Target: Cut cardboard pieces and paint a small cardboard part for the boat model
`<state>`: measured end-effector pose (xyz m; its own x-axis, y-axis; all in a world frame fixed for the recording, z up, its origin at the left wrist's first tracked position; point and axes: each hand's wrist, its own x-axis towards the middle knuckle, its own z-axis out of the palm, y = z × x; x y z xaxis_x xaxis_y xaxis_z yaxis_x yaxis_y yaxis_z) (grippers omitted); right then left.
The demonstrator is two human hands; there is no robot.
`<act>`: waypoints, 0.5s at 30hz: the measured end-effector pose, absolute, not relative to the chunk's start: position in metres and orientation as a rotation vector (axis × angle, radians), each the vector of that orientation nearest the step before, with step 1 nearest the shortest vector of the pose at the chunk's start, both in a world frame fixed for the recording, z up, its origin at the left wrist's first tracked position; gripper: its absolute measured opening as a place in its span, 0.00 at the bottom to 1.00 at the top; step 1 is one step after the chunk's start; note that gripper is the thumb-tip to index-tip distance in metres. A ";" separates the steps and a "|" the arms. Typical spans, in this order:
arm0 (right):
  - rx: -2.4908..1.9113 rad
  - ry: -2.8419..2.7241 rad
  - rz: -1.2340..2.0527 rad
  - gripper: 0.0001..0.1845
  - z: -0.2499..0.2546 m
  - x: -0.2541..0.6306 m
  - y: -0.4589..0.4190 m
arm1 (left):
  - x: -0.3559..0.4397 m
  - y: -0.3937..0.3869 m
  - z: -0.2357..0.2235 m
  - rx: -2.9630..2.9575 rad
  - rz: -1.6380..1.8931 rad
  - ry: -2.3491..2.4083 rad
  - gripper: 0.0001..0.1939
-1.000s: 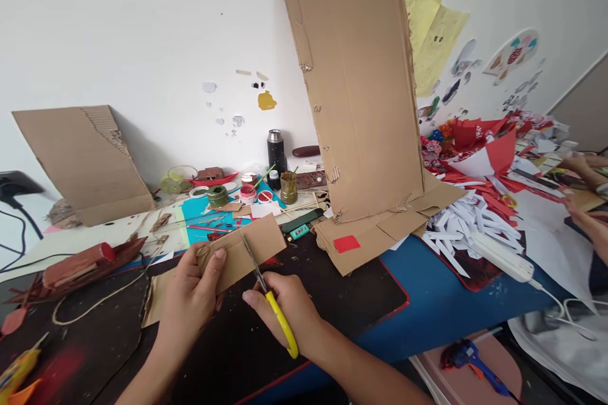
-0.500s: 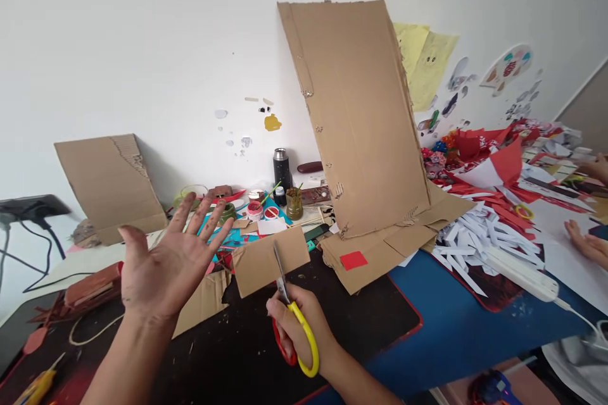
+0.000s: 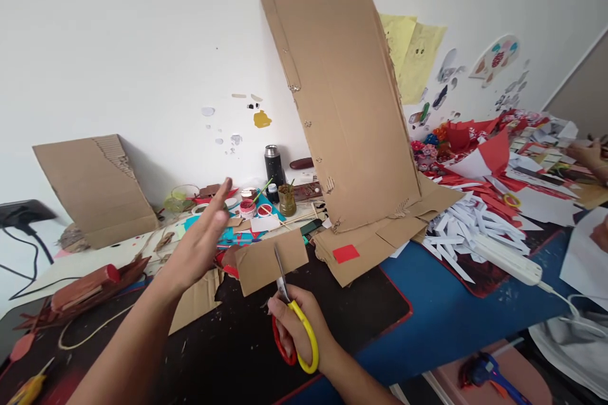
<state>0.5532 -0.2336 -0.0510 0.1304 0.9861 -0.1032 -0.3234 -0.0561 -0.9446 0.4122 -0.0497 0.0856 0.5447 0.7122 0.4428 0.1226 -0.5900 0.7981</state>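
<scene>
My right hand point(image 3: 301, 319) is wrapped round scissors point(image 3: 306, 335) with yellow and red handles. Their blades look closed and point up and away from me. Behind the blade tip, a small rectangular cardboard piece point(image 3: 259, 269) lies on the dark mat; I cannot tell whether the blades touch it. My left hand point(image 3: 202, 243) is raised over the left of the table, turned edge-on with its fingers stretched out and nothing in it. Below it another cardboard scrap point(image 3: 197, 304) lies partly hidden behind my forearm.
A tall cardboard sheet point(image 3: 342, 107) leans on the wall, a smaller one point(image 3: 90, 190) to its left. Paint jars point(image 3: 247, 207) and a black flask point(image 3: 273, 164) stand at the back. Paper strips point(image 3: 451, 234) pile up at right, near another person's hand point(image 3: 586, 155).
My left hand has turned from an open palm facing me to edge-on. The view has shifted slightly right. My right hand still holds the scissors in the same place.
</scene>
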 end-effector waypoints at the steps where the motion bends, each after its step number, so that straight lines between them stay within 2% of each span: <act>1: -1.091 -0.816 1.296 0.40 -0.053 0.552 -0.234 | 0.417 -0.046 0.087 2.322 1.002 0.716 0.41; 5: -1.092 -0.792 1.281 0.41 -0.059 0.550 -0.234 | 0.447 -0.045 0.095 3.031 0.951 0.683 0.39; 9: -1.076 -0.791 1.277 0.41 -0.062 0.549 -0.235 | 0.479 -0.060 0.106 3.079 0.833 0.478 0.38; 11: -1.066 -0.795 1.268 0.40 -0.064 0.549 -0.237 | 0.488 -0.070 0.113 2.742 0.741 0.402 0.39; 15: -1.064 -0.813 1.246 0.39 -0.068 0.548 -0.239 | 0.487 -0.086 0.123 1.479 0.740 0.247 0.44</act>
<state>0.5485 -0.2389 -0.0676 0.1700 0.9831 -0.0677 -0.3342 -0.0071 -0.9425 0.4871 -0.0859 0.1233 0.7603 0.5842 0.2840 -0.2966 -0.0767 0.9519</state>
